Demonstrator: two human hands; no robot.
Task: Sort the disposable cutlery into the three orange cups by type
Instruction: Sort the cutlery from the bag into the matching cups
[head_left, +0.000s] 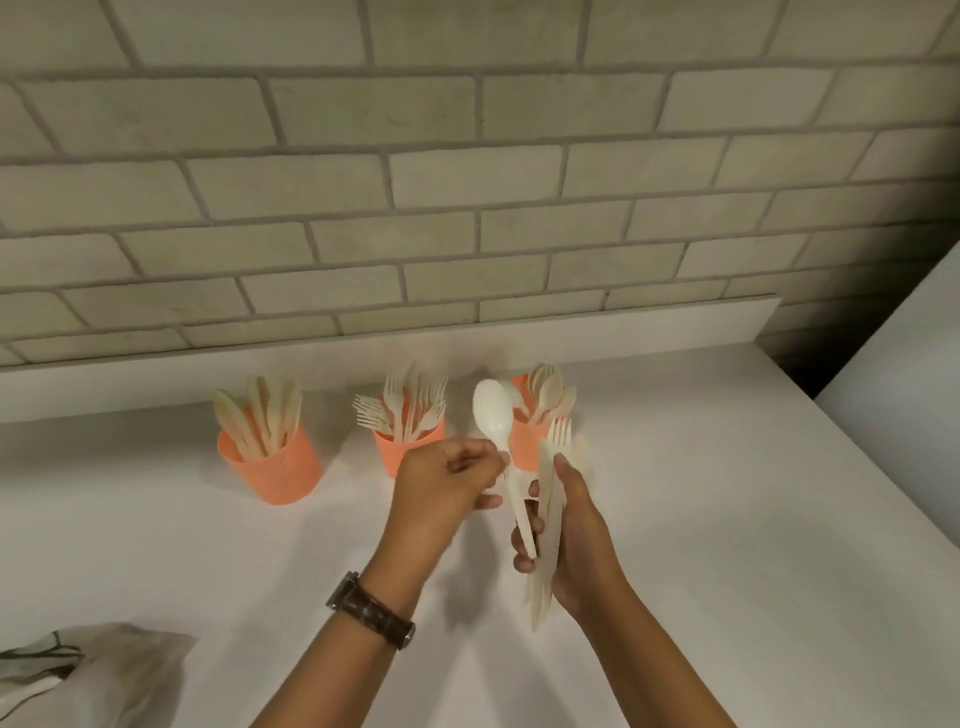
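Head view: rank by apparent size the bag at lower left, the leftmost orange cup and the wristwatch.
1. bag, cropped by the frame
2. leftmost orange cup
3. wristwatch, though nearer the camera

Warm, dimmish indoor light. Soft shadows on white counter (727, 519) beneath arms. Left hand (441, 483) slightly motion-blurred. Brick wall (467, 182) lines bowed by wide-angle lens; right corners darkened.

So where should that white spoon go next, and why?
Probably the left hand should carry the white spoon over to the right-hand orange cup and drop it in, handle down. That cup holds spoons, while the middle cup holds forks and the left cup knives. The right hand grips a bundle of more cutlery to sort.
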